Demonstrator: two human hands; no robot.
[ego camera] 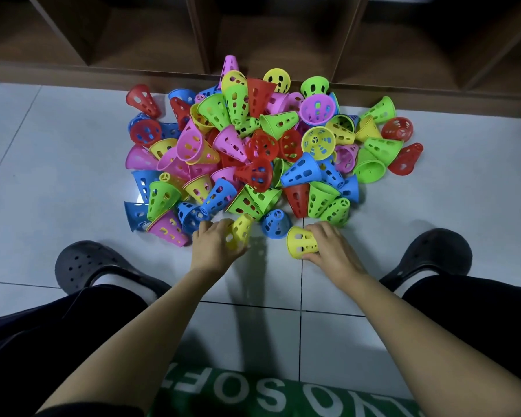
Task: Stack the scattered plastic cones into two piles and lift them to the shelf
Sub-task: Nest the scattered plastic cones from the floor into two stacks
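Barely begun, by the look of it: nearly all the cones (262, 145) lie in one jumbled heap on the floor (57, 152), mouths and tips pointing every way; none is nested into a pile that I can see, and no cone shows in the shelf (151, 34) beyond. The left hand (212, 243) is curled round a yellow cone (242, 230) at the heap's near edge; the right hand (333, 245) grips a second yellow cone (301, 243) on its side, near a blue cone (275, 224); the hands are apart, one cone each, so I'd judge these the starts of the two piles. What's left is nearly everything: the nesting, then the lift. Room is decent; bare tile opens between the heap and the person's dark shoes (82, 266), enough to stand two stacks; the heap's far side butts against the shelf's base board, whose compartments open low behind it; green fabric (268, 392) with white lettering sits close below.
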